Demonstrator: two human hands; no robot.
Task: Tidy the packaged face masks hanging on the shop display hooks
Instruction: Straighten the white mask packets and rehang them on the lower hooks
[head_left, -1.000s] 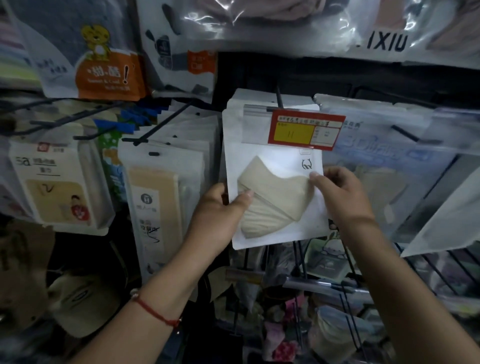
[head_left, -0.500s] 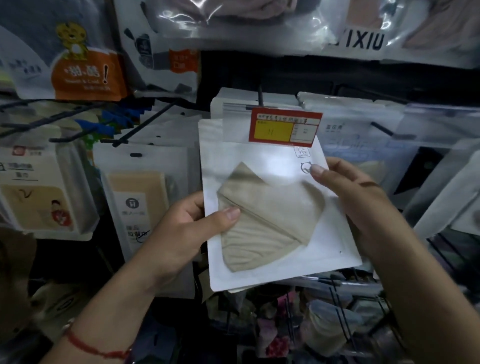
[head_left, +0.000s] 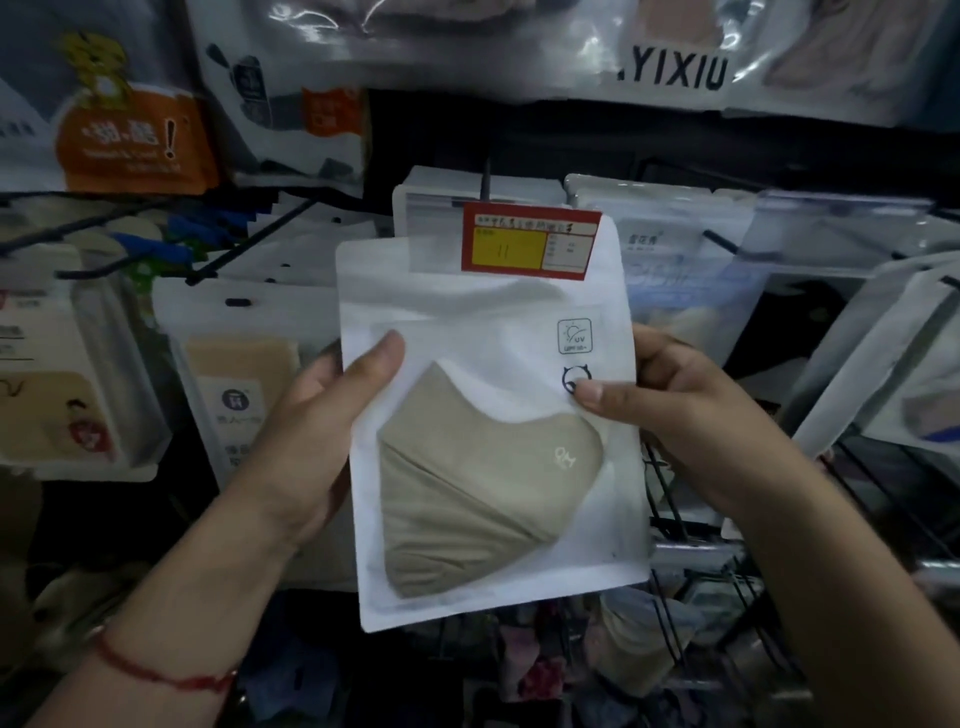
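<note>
Mask packet (head_left: 488, 322), both hands gripping, holds beige mask (head_left: 483, 483).

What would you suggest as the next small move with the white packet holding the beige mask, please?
Probably lift the white packet with the beige mask back towards the black hook above the red and yellow price tag: both the left hand and right hand hold it below the hanging stack.

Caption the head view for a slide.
Both hands, left hand and right hand, hold a white packet with a beige mask before the price tag.
</note>
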